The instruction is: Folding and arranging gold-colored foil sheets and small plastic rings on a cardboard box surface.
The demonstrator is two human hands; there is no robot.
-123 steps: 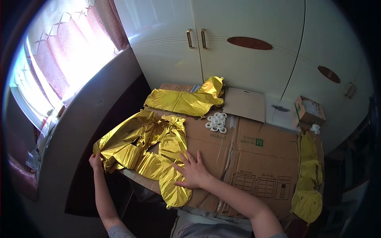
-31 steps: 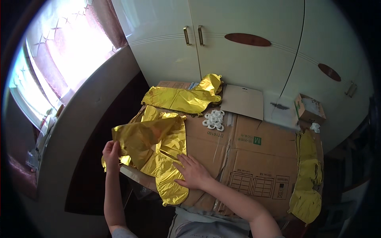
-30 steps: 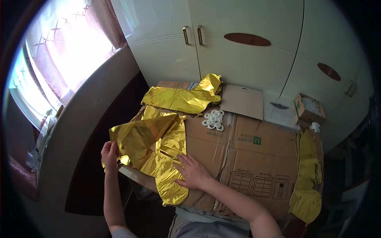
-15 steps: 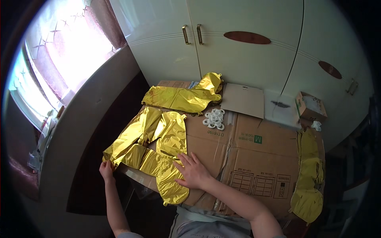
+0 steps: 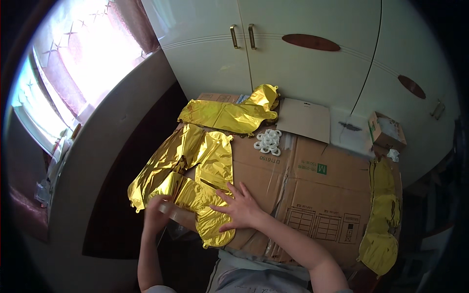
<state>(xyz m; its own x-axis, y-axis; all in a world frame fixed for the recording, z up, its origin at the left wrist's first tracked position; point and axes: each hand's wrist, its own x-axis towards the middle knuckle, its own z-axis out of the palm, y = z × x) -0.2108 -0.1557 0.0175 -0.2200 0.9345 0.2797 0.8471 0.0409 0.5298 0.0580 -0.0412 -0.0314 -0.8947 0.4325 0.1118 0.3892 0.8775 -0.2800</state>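
Observation:
A flat, uninflated gold foil balloon (image 5: 215,156) with a broad curved shape lies at the left of the cardboard. My right hand (image 5: 239,207) rests on its right edge, palm down with fingers spread. My left hand (image 5: 157,212), smeared by motion, is at the balloon's near left edge; whether its fingers hold the foil is unclear. The balloon's left corner hangs past the cardboard edge. Behind it lies another gold foil balloon or stack of them (image 5: 220,115). A further strip of gold foil (image 5: 383,215) lies along the right edge.
Flattened cardboard (image 5: 322,195) covers the work surface. A pile of white rings (image 5: 267,141) sits near its middle. Farther back are a grey-brown board (image 5: 305,119) and a small open box (image 5: 387,132). Cream cabinet doors (image 5: 303,63) stand behind; a bright curtained window is at left.
My left hand has let go of the balloon's left corner and moved right along its near edge. My right hand stays spread on the foil. The view has shifted slightly.

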